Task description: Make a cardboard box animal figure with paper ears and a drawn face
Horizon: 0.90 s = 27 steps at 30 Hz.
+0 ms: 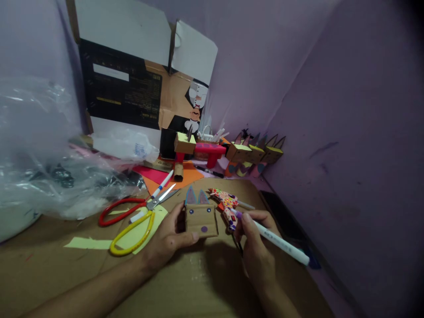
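Note:
My left hand (172,236) grips the lower left side of a small cardboard animal head (200,219). The head has two pointed ears outlined in blue, two dark eyes and a purple round spot low on its front. In my right hand (260,247) is a white marker (281,245) with a purple end, held like a pen. Its purple end points toward the head and stays apart from it. Behind that end lies a colourful patterned item (225,198), partly covered by my fingers. To the left lie scissors (150,207) with one red and one yellow handle, blades spread.
A cardboard sheet (159,287) covers the work surface. Yellow paper scraps (89,243) lie at left beside a clear plastic bag (49,154). At the back are a red-bodied cardboard animal (210,150), more animal heads (240,152), a black pen (209,171) and a large opened box (122,88).

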Available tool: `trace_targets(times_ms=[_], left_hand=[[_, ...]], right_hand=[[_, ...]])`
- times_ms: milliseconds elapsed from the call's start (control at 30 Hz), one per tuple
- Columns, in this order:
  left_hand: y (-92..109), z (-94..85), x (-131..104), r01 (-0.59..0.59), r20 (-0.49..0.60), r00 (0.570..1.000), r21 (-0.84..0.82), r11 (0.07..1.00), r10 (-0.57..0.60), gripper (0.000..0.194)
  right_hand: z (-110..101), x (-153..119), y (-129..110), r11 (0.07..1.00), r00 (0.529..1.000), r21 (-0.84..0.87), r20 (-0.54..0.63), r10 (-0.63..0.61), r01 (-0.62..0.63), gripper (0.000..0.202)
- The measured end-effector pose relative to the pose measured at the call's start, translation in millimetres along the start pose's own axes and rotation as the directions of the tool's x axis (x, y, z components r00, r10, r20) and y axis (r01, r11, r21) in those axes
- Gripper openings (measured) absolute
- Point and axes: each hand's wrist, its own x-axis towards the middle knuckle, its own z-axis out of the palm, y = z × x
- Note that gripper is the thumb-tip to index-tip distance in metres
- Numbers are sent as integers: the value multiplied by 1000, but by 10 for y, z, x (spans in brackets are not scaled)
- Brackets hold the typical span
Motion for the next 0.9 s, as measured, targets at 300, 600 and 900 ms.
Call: trace_targets(times_ms=[300,600,900], left_hand=[[32,-19,-34,23,80,997,-13,1000,-22,65],[-36,-37,-8,24,47,999,-54,998,-21,76],[6,18,-24,37,28,999,-45,998,-36,73]], right_hand=[[4,-136,49,995,964,-72,249,91,-76,22],[-105,-195,37,990,988,-129,146,-44,63,23],[-11,-221,97,937,961,-285,240,-135,203,21]])
